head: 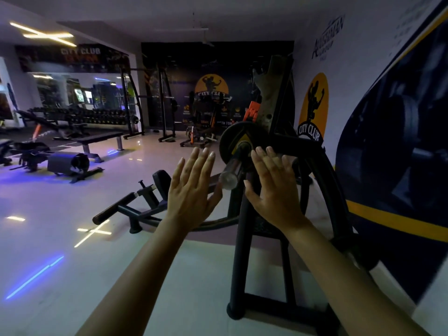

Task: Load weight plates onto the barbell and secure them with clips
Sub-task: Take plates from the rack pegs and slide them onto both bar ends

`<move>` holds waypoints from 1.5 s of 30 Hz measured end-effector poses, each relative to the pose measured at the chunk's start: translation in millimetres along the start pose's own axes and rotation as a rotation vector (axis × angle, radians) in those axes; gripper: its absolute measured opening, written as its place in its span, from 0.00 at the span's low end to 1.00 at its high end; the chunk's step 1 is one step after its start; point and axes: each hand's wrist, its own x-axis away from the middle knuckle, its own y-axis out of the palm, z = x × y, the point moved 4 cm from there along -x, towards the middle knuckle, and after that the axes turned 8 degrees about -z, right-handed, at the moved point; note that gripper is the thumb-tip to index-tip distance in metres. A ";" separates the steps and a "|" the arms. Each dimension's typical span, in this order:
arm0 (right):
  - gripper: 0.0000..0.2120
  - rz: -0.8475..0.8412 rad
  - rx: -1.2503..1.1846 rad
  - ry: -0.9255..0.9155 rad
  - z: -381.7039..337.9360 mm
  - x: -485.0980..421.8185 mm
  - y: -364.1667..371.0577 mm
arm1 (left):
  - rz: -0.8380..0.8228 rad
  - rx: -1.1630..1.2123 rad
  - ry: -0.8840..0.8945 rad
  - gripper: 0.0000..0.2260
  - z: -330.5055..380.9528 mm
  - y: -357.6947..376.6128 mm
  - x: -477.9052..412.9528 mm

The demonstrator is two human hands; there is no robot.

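My left hand and right hand hover spread wide, empty, flanking the steel barbell sleeve; one black round plate with yellow markings sits seated farther along. I judge loading underway; next I need another plate or clip.

Flat bench and dumbbell rack — far left.

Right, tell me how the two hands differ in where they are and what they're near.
The left hand is raised over open floor, left of the bar's end; the right hand is right of it, in front of the dark rack frame. The left hand's fingers reach slightly higher in the picture than the right's. Both are open, fingers spread, backs to the camera, holding nothing. One weight plate already sits on the bar.
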 end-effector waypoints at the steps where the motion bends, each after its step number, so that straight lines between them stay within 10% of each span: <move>1: 0.28 -0.006 0.000 0.001 -4.3 11.5 -9.6 | -0.011 0.014 -0.003 0.26 8.9 -5.9 10.5; 12: 0.26 -0.160 0.036 0.137 16.7 123.9 -86.8 | -0.144 0.160 0.030 0.26 122.0 -13.6 62.2; 27: 0.30 -0.427 0.108 0.389 231.1 273.6 -130.4 | -0.436 0.432 0.033 0.27 366.5 127.1 23.9; 45: 0.27 -0.849 -0.170 0.862 516.2 373.1 112.5 | -0.946 0.652 -0.077 0.26 430.3 516.0 -25.5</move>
